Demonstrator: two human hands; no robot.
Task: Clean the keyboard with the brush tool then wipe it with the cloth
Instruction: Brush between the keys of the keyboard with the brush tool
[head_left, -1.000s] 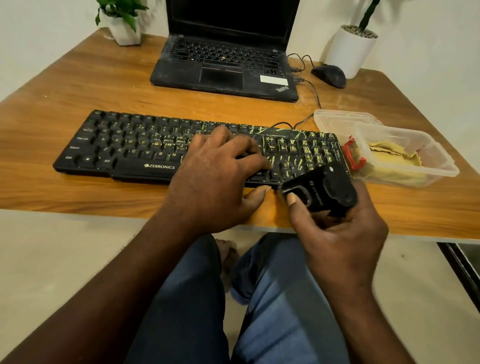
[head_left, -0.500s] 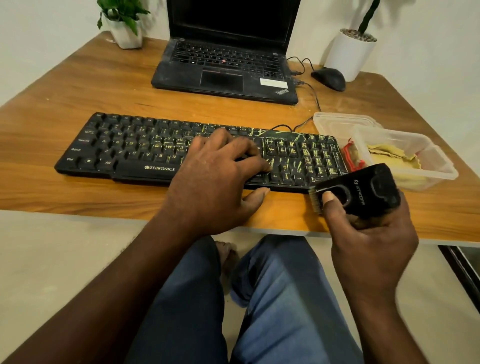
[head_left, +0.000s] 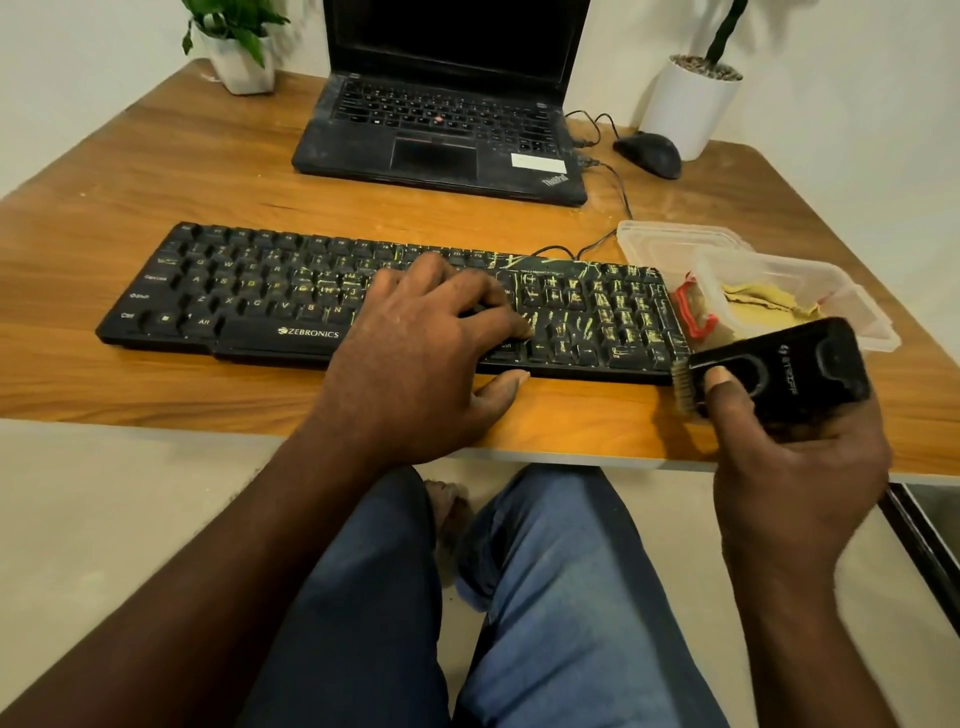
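Note:
A black keyboard (head_left: 249, 291) lies across the wooden desk (head_left: 130, 171), its right half streaked with yellowish debris. My left hand (head_left: 415, 353) rests flat on the middle of the keyboard, fingers spread over the keys and thumb on the desk at the front edge. My right hand (head_left: 795, 467) grips a black brush tool (head_left: 779, 371) just off the keyboard's front right corner, its tan bristles pointing left. A yellow cloth (head_left: 763, 306) lies in a clear plastic container (head_left: 852, 296) to the right of the keyboard.
A black laptop (head_left: 441, 130) stands open behind the keyboard, with a mouse (head_left: 649, 153) and cables to its right. Two white plant pots (head_left: 244, 62) (head_left: 685, 104) sit at the back corners. A container lid (head_left: 670, 244) and a red item (head_left: 693, 312) lie by the container.
My right hand has carried the brush tool rightward, past the keyboard's front right corner, and turned it so the bristles face left. My left hand has stayed on the keys.

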